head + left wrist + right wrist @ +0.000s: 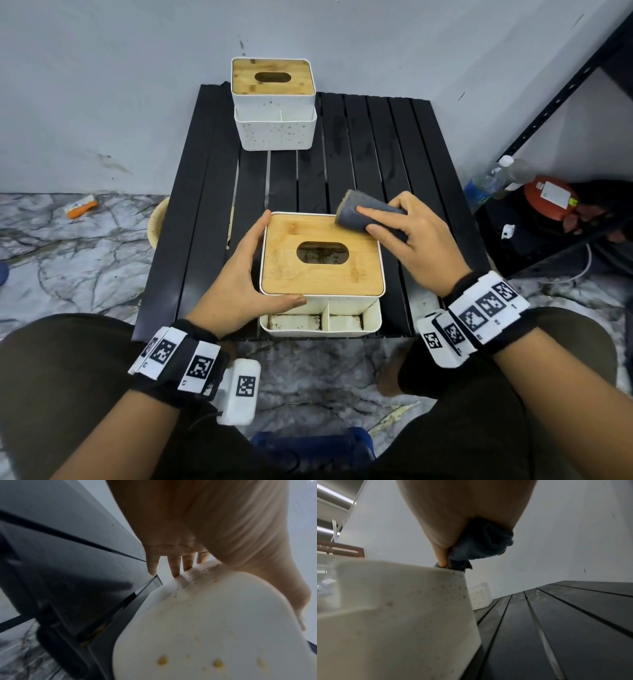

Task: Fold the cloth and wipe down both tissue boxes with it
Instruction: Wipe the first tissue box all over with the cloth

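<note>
A white tissue box with a bamboo lid (322,260) stands at the near edge of the black slatted table (376,147). My left hand (239,274) holds its left side, fingers along the wall and thumb across the front; the left wrist view shows the fingers (175,566) against the white wall (205,628). My right hand (407,236) grips a folded grey cloth (356,212) and presses it on the lid's far right corner. In the right wrist view the cloth (481,545) sits bunched under the palm above the box (402,608). A second tissue box (274,102) stands at the table's far edge.
A grey wall runs behind the table. A dark metal shelf (561,102) stands at the right, with a plastic bottle (489,181) and a red object (548,198) beneath it. An orange item (80,207) lies on the marble floor at the left. My knees flank the table's near edge.
</note>
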